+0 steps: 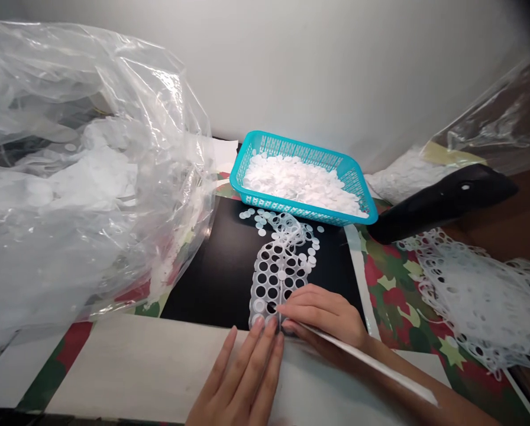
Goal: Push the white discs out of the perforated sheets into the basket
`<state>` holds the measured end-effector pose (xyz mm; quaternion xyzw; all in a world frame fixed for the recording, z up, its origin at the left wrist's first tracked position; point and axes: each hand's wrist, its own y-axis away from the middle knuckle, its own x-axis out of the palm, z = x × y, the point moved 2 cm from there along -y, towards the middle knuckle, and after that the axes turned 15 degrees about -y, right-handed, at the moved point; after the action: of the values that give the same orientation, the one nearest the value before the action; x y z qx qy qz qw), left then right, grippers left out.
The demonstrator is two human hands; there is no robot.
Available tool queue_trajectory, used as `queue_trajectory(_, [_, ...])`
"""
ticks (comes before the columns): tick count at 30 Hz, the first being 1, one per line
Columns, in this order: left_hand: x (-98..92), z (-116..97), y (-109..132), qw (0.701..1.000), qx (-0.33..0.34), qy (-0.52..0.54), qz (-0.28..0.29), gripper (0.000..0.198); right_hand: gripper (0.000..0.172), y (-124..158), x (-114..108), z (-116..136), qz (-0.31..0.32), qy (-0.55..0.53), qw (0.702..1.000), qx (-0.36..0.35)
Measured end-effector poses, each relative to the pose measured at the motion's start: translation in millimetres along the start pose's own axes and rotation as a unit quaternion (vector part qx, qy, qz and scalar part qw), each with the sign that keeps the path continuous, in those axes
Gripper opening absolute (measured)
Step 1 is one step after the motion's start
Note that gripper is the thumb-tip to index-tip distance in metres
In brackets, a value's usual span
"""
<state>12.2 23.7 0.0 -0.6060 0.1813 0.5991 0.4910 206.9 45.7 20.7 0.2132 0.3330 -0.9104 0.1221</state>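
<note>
A translucent plastic sheet (262, 277) with rows of round holes lies on a black mat (229, 248). A few white discs still sit in it near its lower end. My left hand (247, 373) is laid flat with its fingers stretched out, fingertips touching the sheet's near edge. My right hand (329, 313) is closed around a long, thin white stick (375, 362), whose far end slants down to the right over the forearm. Its fingertips rest on the sheet's lower right part; the stick's working end is hidden by them.
Beyond the mat stands a turquoise basket (258, 198) of white discs. Loose discs (312, 260) and tangled cut strips (289, 228) lie before it. A big clear bag (171, 118) fills the left. At right are a black object (442, 198) and a pile of perforated sheets (482, 296).
</note>
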Motion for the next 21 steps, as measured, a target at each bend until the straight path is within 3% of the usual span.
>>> queue_trajectory(4, [1.0,2,-1,0.999,-0.008,-0.018,-0.035,0.062,0.019,0,5,0,0.024,-0.01,1.0,-0.003])
queue_trajectory(9, [0.6,1,0,0.997,0.044,-0.058,-0.004,0.061,0.017,-1,8,-1,0.041,0.008,0.999,-0.015])
queue_trajectory(15, [3.0,-7,2,0.998,-0.05,-0.014,-0.023,0.042,0.015,-3,5,2,0.072,0.053,0.996,-0.027])
queue_trajectory(21, [3.1,-8,2,0.998,-0.037,-0.005,-0.045,0.034,0.018,-7,5,18,0.148,0.189,0.964,-0.114])
